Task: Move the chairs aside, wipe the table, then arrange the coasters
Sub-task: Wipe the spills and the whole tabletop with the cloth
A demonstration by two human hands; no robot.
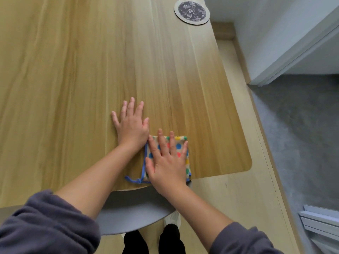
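A folded cloth point(180, 146) with coloured dots and blue trim lies near the front right corner of the wooden table point(82, 79). My right hand point(167, 162) presses flat on it with fingers spread and straight. My left hand point(131, 123) rests flat on the bare tabletop just left of the cloth, fingers spread. A round coaster point(192, 11) with a dark floral centre sits at the table's far right edge. A grey chair seat point(128, 215) shows under the table's front edge, between my arms.
The table's right edge and rounded corner point(247, 165) border a pale wooden floor strip. Beyond it lie grey carpet point(302, 134) and a white wall with a door frame point(293, 52). My feet stand below the chair seat.
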